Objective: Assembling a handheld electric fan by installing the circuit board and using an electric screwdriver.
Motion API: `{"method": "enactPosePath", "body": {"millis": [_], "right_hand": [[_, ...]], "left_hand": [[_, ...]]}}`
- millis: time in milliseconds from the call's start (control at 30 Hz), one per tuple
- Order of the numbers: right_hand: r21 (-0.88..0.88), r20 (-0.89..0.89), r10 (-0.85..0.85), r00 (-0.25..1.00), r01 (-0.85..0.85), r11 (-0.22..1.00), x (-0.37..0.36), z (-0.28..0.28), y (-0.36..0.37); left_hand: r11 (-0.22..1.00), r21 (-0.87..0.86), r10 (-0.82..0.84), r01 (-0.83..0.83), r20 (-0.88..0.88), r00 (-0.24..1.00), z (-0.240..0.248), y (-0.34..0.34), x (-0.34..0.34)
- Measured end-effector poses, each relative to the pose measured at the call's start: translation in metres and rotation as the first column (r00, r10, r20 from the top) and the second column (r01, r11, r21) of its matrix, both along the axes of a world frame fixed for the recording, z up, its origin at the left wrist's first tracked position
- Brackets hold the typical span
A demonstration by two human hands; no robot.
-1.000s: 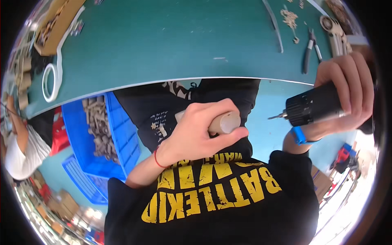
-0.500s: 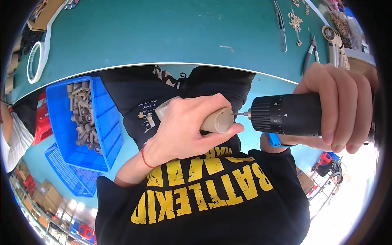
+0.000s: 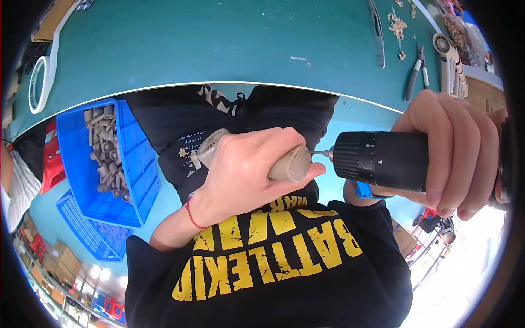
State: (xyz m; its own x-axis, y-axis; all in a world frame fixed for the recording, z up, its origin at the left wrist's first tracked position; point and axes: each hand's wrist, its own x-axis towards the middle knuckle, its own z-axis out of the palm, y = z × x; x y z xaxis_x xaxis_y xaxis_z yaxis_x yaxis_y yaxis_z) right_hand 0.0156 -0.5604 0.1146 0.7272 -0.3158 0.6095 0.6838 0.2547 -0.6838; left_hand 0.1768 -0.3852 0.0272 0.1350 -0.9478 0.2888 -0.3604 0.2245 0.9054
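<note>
My left hand (image 3: 246, 169) is wrapped around the handle of a beige handheld fan (image 3: 293, 165), held over my lap. Its grilled head shows beyond the wrist side of the hand, and the round handle end faces right. In my right hand (image 3: 459, 156) is a black electric screwdriver (image 3: 377, 159), lying nearly level and pointing left. The thin bit (image 3: 320, 153) reaches the rim of the handle end, beside my left thumb. Whether a screw sits under the tip is too small to tell.
Left of my legs stands a blue bin (image 3: 143, 169) of beige fan parts (image 3: 106, 147), above a blue basket (image 3: 90, 229). On the green table (image 3: 219, 44) lie a tape roll (image 3: 39, 85), cutting pliers (image 3: 416, 74), small beige pieces (image 3: 397, 26) and more fans (image 3: 448, 60). Another person's arm shows far left.
The fan has rolled slightly in my left hand, so its grille now shows. The screwdriver body has tipped a little, its rear end lower. The bit stays at the handle end.
</note>
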Motion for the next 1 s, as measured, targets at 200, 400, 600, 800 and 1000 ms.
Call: {"method": "enactPosePath", "body": {"millis": [200,400,600,800,1000], "right_hand": [[0.105,-0.045,0.059,0.997,-0.054,0.993,-0.003,0.004,-0.009],[0.134,-0.103,0.0,0.995,0.014,0.991,-0.004,0.009,-0.002],[0.259,0.046,-0.195,0.98,0.177,0.949,0.021,0.0,0.013],[0.307,0.225,-0.322,0.919,0.247,0.919,0.041,0.0,0.014],[0.191,0.066,-0.55,0.832,0.531,0.826,0.048,0.01,0.003]], "left_hand": [[1.0,0.0,-0.012,0.012,0.013,1.0,-0.003,0.0,0.0],[1.0,0.008,-0.022,0.022,0.018,1.0,-0.003,-0.001,0.0],[0.998,0.047,-0.028,0.028,-0.003,1.0,-0.001,-0.004,0.004],[0.913,0.354,-0.065,0.205,-0.37,0.927,0.018,-0.003,0.023],[0.895,0.175,-0.108,0.411,-0.808,0.58,0.042,-0.034,0.02]]}}
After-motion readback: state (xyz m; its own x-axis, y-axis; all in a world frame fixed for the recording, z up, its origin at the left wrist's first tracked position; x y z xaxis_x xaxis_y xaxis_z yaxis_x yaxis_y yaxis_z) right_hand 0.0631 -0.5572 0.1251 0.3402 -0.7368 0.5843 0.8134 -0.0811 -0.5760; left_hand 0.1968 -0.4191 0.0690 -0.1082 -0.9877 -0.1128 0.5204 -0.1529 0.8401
